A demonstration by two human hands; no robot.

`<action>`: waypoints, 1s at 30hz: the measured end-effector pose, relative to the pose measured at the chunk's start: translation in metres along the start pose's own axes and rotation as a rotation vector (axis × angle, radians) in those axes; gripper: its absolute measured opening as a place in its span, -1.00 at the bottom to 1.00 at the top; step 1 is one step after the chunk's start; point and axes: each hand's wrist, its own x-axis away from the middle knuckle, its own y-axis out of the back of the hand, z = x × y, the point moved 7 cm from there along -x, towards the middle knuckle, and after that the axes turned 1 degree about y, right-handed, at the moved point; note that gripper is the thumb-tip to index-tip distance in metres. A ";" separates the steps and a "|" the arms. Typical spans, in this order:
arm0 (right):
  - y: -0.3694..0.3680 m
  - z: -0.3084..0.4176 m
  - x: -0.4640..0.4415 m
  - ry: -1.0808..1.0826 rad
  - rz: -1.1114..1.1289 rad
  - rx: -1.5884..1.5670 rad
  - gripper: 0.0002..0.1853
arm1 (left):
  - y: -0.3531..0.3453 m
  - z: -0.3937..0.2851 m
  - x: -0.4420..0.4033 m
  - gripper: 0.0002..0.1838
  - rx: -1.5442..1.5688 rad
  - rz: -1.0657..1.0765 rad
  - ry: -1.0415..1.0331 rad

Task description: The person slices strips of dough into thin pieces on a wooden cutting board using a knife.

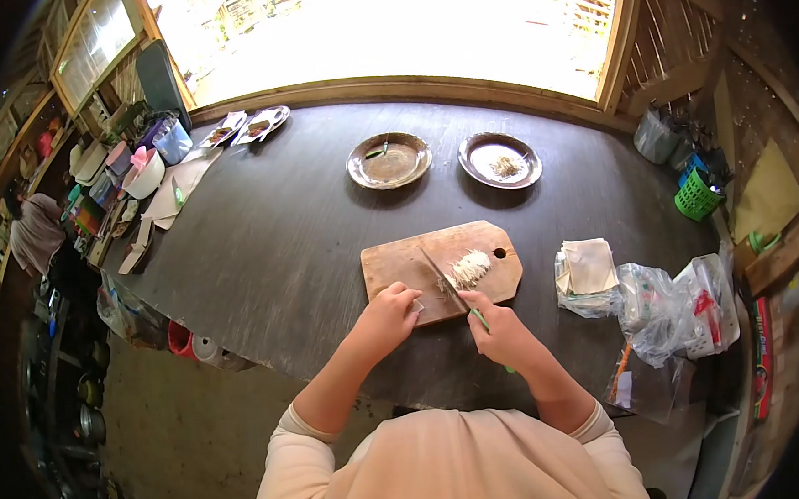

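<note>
A wooden cutting board (391,261) lies on the dark table before me. My right hand (499,335) is closed round the green handle of a knife (441,272), whose blade points away and to the left across the board. Just right of the blade sits a pile of thin white shreds (470,268). My left hand (387,322) rests on the board's near left part, fingers curled on a small whitish piece (417,306) whose kind I cannot make out. A few loose shreds lie beside the blade.
Beyond the board stand a brown plate (391,175) with small green bits and another plate (477,167) with pale shreds. Plastic bags (645,303) and a stack of brownish sheets (589,265) lie right. Containers (143,174) line the left edge; another person (37,235) is far left.
</note>
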 end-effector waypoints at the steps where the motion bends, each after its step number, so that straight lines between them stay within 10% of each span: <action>1: 0.004 0.002 -0.001 0.062 -0.072 0.000 -0.59 | -0.001 -0.003 -0.002 -0.73 -0.008 -0.010 -0.033; 30: -0.021 -0.001 0.002 -0.060 0.017 -0.133 -0.59 | 0.011 0.014 -0.036 -0.82 -0.052 0.240 0.019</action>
